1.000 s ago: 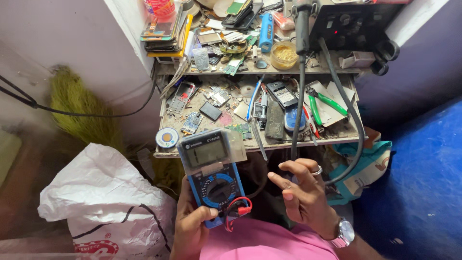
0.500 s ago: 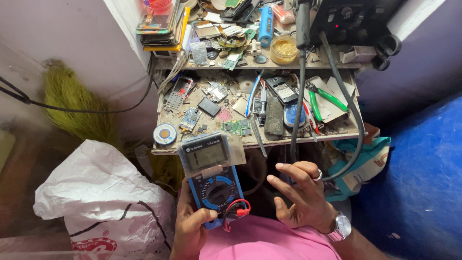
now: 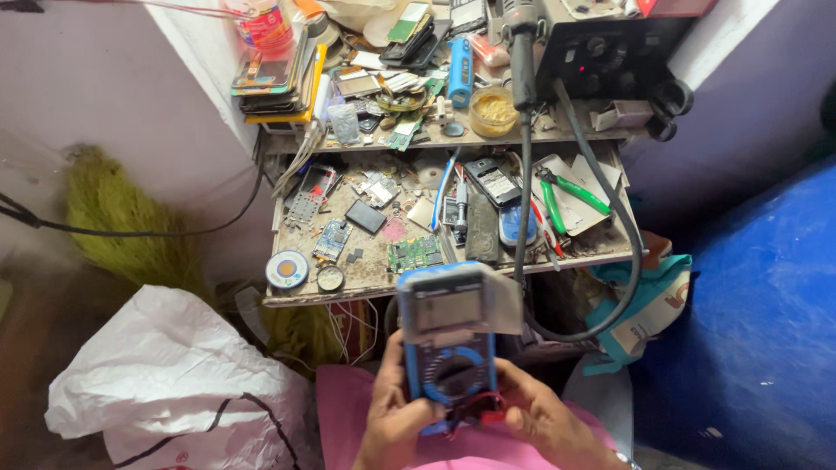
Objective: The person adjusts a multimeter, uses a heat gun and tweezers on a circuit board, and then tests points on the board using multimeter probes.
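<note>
A blue handheld multimeter [image 3: 448, 335] with a grey screen and a round dial is held upright over my lap, just below the workbench edge. My left hand [image 3: 392, 418] grips its left side and lower end. My right hand [image 3: 544, 426] holds the lower right side, its thumb near the red lead plugs [image 3: 482, 409] at the meter's bottom.
A cluttered workbench [image 3: 366, 283] holds a green circuit board [image 3: 414, 254], phone parts, green-handled pliers [image 3: 566, 187], a solder reel [image 3: 287, 270] and a jar [image 3: 493, 109]. A black hose [image 3: 522, 174] hangs down from a grey station [image 3: 601, 43]. White sack [image 3: 174, 374] at left, blue surface [image 3: 749, 322] at right.
The meter has shifted right and nearer the centre. My right hand, earlier open with fingers spread beside it, has closed onto the meter's lower right side.
</note>
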